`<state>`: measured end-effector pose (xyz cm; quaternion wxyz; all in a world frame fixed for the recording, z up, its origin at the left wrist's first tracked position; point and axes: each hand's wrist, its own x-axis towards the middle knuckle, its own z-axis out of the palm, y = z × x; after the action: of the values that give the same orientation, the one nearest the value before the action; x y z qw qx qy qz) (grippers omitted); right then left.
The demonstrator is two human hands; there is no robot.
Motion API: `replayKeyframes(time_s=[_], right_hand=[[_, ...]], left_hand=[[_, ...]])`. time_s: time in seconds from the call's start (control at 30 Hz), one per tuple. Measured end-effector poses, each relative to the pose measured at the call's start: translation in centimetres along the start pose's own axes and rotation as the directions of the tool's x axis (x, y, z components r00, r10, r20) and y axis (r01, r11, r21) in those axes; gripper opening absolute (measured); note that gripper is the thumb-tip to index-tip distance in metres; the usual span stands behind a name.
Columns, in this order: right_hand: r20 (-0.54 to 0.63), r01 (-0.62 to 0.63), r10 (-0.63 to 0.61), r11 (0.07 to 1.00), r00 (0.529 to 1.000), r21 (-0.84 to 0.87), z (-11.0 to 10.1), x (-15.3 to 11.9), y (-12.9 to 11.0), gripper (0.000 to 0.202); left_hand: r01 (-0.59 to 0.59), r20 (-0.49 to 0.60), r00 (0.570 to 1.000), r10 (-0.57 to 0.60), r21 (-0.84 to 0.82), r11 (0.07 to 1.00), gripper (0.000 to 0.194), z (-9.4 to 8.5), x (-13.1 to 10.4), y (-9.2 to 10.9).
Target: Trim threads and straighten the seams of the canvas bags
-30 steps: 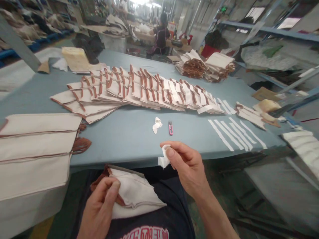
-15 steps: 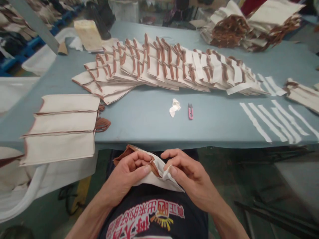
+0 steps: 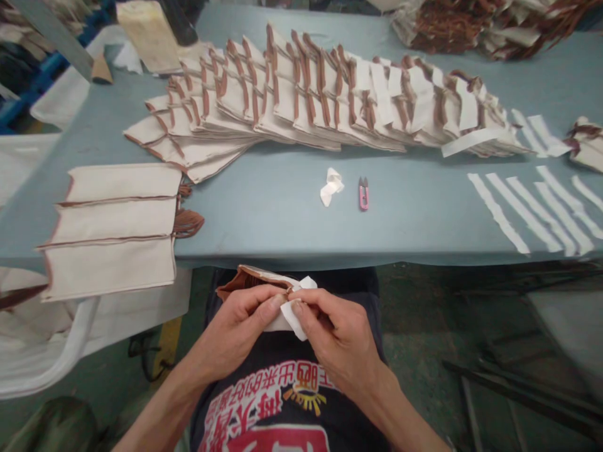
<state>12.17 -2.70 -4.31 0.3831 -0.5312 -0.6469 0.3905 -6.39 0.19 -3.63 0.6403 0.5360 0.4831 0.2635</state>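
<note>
Over my lap, just in front of the table edge, is a cream fabric bag (image 3: 279, 322) with brown trim and a brown inside. My left hand (image 3: 252, 314) is closed, pinching the bag's trimmed edge between thumb and fingers. Close against it, my right hand (image 3: 332, 323) pinches a white strip (image 3: 294, 320), one end sticking out below the thumb and another above the fingers. The fingertips of both hands meet at the bag's edge and hide the exact spot where strip and bag touch.
Pink thread snips (image 3: 363, 194) and a crumpled white scrap (image 3: 332, 186) lie on the blue-grey table (image 3: 264, 220). Behind them spreads an overlapping row of cream bags (image 3: 282, 119). More bags (image 3: 113, 220) are stacked at left; white strips (image 3: 499, 213) lie at right.
My right hand has moved left against my left hand, bringing the white strip to the bag's edge. The strip now shows more openly. The camera view has tilted slightly downward.
</note>
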Motion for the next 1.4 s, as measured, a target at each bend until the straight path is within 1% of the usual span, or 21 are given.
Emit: replayKeyframes(time_s=[0.13,0.3,0.57,0.7,0.83,0.93,1.03,1.2,1.33,1.4], right_hand=[[0.003,0.131,-0.132,0.978,0.991,-0.162,-0.8,0.5,0.0,0.020],[0.037,0.210,-0.208,0.936,0.977,-0.282,-1.7,1.2,-0.3,0.022],[0.105,0.242,-0.219,0.906,0.970,-0.346,-1.9,2.1,-0.5,0.021],[0.160,0.267,-0.220,0.879,0.962,-0.396,-2.1,2.5,-0.9,0.020],[0.231,0.278,-0.194,0.863,0.953,-0.422,-2.5,3.1,-1.6,0.017],[0.270,0.280,-0.171,0.853,0.948,-0.441,-2.7,3.5,-2.0,0.014],[0.282,0.285,-0.167,0.841,0.945,-0.459,-2.6,3.7,-2.0,0.012],[0.293,0.287,-0.159,0.835,0.943,-0.469,-2.2,3.7,-1.7,0.015],[0.305,0.284,-0.147,0.834,0.941,-0.473,-2.1,3.8,-1.5,0.014],[0.302,0.299,-0.167,0.832,0.939,-0.467,-2.1,3.9,-1.4,0.014]], left_hand=[[0.013,0.009,1.000,-0.013,-0.005,1.000,0.034,-0.3,0.6,0.5],[0.030,0.012,0.999,-0.030,-0.021,0.999,0.033,-0.6,1.1,0.9],[0.026,0.034,0.999,-0.025,-0.018,1.000,0.038,-1.0,1.3,0.8],[0.039,0.067,0.997,-0.035,-0.051,0.998,0.038,-1.3,1.3,0.4],[0.017,0.085,0.996,-0.012,-0.060,0.998,0.040,-1.5,1.5,0.1],[-0.010,0.058,0.998,0.013,-0.047,0.999,0.039,-1.3,1.5,0.1],[-0.021,0.021,1.000,0.022,-0.038,0.999,0.037,-1.1,1.6,0.2],[-0.033,-0.040,0.999,0.033,0.005,0.999,0.035,-1.0,1.5,-0.5],[-0.064,-0.057,0.996,0.064,0.010,0.998,0.035,-1.0,1.6,-1.0],[-0.079,-0.059,0.995,0.079,0.004,0.997,0.036,-0.8,1.6,-1.0]])
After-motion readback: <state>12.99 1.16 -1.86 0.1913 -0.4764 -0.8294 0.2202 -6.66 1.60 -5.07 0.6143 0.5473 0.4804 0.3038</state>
